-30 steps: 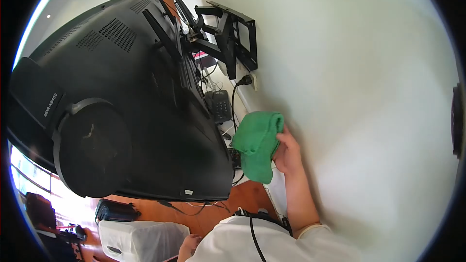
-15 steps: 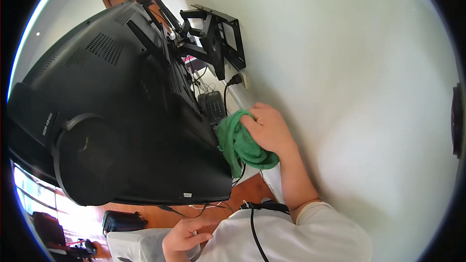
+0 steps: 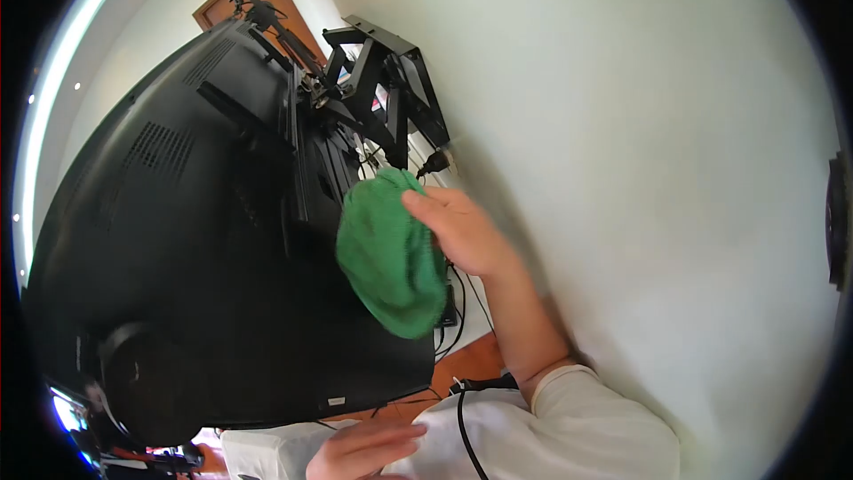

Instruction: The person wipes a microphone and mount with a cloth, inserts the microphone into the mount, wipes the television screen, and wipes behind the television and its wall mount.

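Observation:
My right hand [image 3: 458,229] grips a green cloth [image 3: 389,253], pinched at its upper right edge between thumb and fingers. The cloth hangs spread out in front of the right side of a large black television [image 3: 267,302], seen from behind. Whether it touches the casing I cannot tell. Low in the view, my left hand [image 3: 366,449] rests close to my body with its fingers stretched out, holding nothing.
A black folding wall bracket [image 3: 391,80] joins the television to the pale wall [image 3: 622,169] on the right. Beneath it, a black plug [image 3: 434,164] sits at the wall. Cables [image 3: 458,320] hang behind the cloth. A brown door [image 3: 267,4] stands at the back.
My right hand has lifted the cloth up and left, and the bunched cloth now hangs open. My left hand has shifted slightly right and lower. The view has tilted.

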